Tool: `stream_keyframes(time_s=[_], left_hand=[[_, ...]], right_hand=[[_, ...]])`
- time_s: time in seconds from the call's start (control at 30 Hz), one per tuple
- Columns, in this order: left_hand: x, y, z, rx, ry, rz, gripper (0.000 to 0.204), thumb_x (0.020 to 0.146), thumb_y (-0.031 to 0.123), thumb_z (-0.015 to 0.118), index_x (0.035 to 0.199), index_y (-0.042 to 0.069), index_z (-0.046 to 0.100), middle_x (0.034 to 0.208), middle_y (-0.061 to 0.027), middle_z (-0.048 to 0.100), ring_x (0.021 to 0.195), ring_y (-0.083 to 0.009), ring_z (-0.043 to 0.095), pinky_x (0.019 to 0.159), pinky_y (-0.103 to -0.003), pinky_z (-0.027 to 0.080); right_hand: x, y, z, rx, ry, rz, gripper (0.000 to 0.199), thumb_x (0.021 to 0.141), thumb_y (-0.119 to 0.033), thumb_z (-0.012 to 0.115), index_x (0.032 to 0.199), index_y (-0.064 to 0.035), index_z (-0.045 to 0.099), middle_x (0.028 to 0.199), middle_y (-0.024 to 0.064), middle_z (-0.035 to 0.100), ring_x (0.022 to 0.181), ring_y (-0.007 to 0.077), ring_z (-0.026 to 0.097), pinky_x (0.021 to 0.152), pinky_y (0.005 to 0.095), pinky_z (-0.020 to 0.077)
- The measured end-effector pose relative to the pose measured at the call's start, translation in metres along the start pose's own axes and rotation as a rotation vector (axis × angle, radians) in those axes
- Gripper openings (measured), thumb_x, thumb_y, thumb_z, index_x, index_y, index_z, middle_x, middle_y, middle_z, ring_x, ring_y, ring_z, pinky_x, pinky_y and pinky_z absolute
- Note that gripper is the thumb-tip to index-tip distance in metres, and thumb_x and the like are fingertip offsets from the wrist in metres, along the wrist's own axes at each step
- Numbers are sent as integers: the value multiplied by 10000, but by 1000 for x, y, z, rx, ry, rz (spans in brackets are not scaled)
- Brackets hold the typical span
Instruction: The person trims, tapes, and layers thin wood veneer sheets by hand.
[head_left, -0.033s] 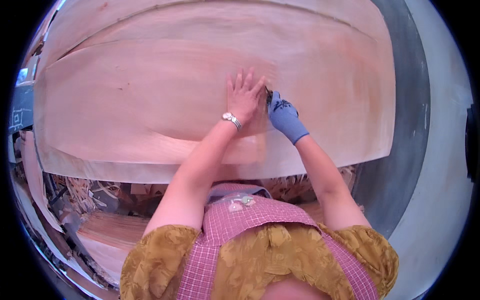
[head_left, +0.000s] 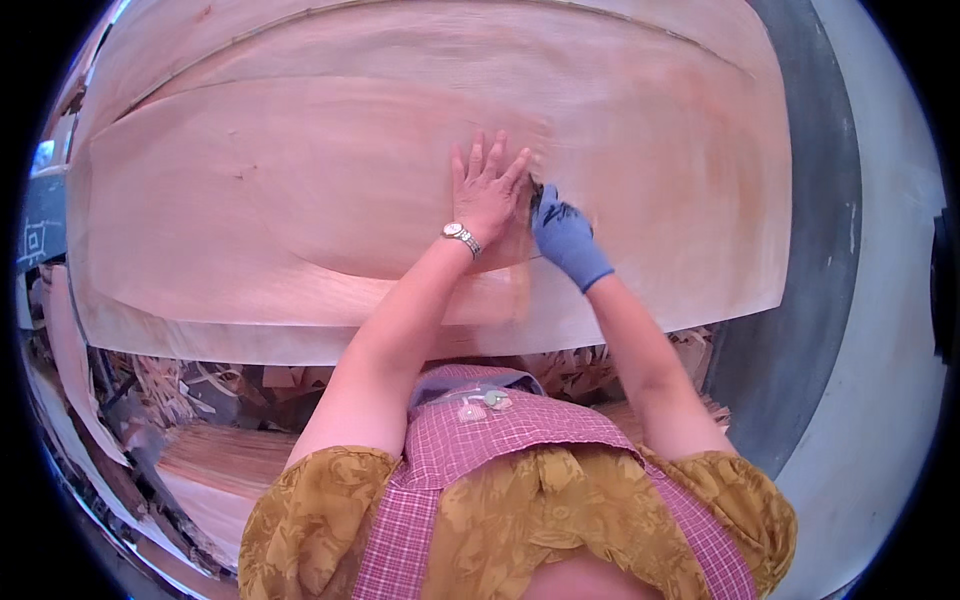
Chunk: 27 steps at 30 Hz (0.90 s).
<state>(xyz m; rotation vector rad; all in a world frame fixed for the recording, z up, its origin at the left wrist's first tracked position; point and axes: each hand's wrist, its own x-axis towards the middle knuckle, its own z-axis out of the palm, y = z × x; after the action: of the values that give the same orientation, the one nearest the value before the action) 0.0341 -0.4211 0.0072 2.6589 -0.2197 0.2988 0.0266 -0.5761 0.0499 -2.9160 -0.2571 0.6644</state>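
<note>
A broad, thin sheet of pale pinkish wood veneer [head_left: 230, 230] lies before me, wavy, with a raised curved edge along its far side. My left hand [head_left: 486, 195], bare with a silver watch on the wrist, presses flat on it with fingers spread. Just right of those fingertips, my right hand [head_left: 566, 235] in a blue glove is closed around a small dark tool [head_left: 537, 190]. Most of that tool is hidden in the glove, so its exact kind cannot be made out. Its tip meets the veneer close to my left index finger.
Wood scraps and shavings [head_left: 165, 385] lie below the sheet's near edge. A stack of veneer [head_left: 225, 460] sits at the lower left. Right of the sheet runs a dark grey strip [head_left: 825, 200], with a pale grey surface [head_left: 900, 300] beyond. A blue-green panel [head_left: 42, 220] stands at the far left.
My gloved right hand has shifted slightly left and toward me with the tool. My left hand stays pressed on the veneer, nearly in the same spot.
</note>
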Motion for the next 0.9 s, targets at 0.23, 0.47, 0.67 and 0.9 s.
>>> stream_keyframes(time_s=[0.23,0.47,0.67,0.9], left_hand=[[-7,6,-8,0,-28,12,543,917,387,537,1446,366,415,1566,-70,248,1461,-367,154,1143,-646,84],[-12,6,-9,101,-85,24,565,934,425,501,1478,372,357,1572,-80,239,1457,-375,156,1144,-642,75],[-5,-4,-14,45,-191,33,563,953,422,475,1491,312,350,1577,-91,253,1464,-342,167,1145,-622,115],[27,-132,-86,-365,-213,22,531,947,332,512,1430,122,450,1451,-137,473,1359,-288,418,1120,-431,311]], right_hand=[[-75,-19,57,1,-13,124,281,933,-147,459,1150,9,375,807,276,676,745,401,695,649,482,558],[-134,-46,69,83,-176,255,380,936,-175,479,1219,56,374,822,271,682,745,384,701,653,464,565],[-149,-1,95,605,257,84,437,951,-143,491,1355,-9,391,1005,209,663,773,300,637,624,435,524],[-46,-101,0,344,597,-347,177,905,-91,563,1066,-44,619,1043,236,651,1031,369,616,908,455,481]])
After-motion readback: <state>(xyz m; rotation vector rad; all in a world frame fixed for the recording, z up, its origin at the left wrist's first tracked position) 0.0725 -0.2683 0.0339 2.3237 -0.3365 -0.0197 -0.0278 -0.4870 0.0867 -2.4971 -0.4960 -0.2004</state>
